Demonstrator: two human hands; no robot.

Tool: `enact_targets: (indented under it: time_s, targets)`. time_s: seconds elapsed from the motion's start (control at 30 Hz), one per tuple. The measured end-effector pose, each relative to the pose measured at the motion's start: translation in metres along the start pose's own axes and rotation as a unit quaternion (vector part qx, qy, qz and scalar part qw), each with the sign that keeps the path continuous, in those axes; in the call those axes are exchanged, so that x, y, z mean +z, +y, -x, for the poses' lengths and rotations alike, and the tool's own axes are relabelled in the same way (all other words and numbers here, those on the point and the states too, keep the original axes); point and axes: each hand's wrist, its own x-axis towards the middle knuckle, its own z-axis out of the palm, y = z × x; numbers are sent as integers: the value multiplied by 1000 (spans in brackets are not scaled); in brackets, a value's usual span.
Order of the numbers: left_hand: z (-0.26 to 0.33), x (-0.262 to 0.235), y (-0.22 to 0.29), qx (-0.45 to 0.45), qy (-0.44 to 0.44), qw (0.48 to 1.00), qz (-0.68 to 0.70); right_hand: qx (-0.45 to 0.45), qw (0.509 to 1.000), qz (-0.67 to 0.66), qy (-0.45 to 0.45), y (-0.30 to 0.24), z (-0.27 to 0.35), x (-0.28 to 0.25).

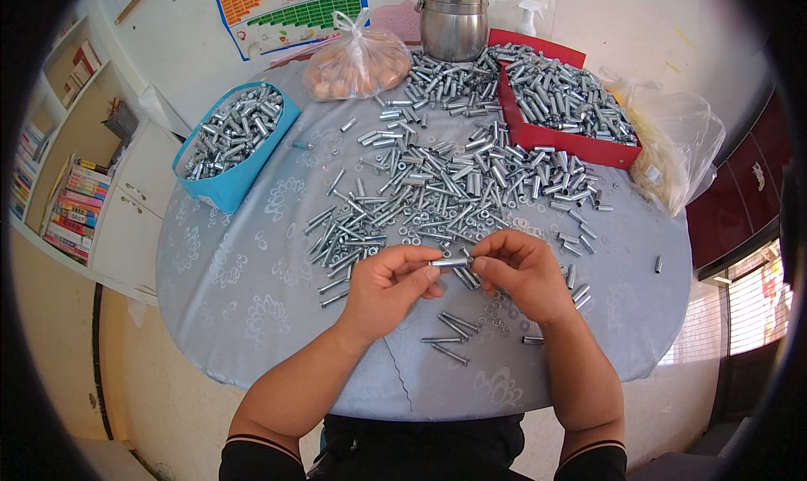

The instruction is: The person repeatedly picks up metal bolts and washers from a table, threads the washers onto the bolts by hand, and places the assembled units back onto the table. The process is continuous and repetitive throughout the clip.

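Note:
Between my two hands lies a shiny metal sleeve anchor, held level above the near side of the heap. My left hand pinches its left end with thumb and fingers. At its right end, my right hand closes thumb and forefinger on the anchor, and the fingertips partly hide that end. Just beyond my hands spreads a pile of loose bolts, mixed with nuts and washers and short sleeves. A few separate long bolts rest on the cloth between my forearms.
A blue bin full of metal sleeves stands at the left. At the back right is a red box of anchors beside a clear plastic bag. A tied bag of eggs and a steel pot stand at the back.

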Motion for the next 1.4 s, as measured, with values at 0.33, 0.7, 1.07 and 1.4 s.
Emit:
enact_targets:
  time_s: [0.33,0.7,1.07,1.4]
  targets:
    - [-2,-1,1,29,66,997,4,-119,978,-21,172,-4,-5,-7]
    - [-3,-2,2,32,74,997,6,-229,865,393,209,15,-17,-10]
    - [-2,-1,2,30,64,997,19,-194,801,554,120,14,-19,-1]
    - [-3,0,2,34,61,998,9,-171,810,548,118,18,-16,-3]
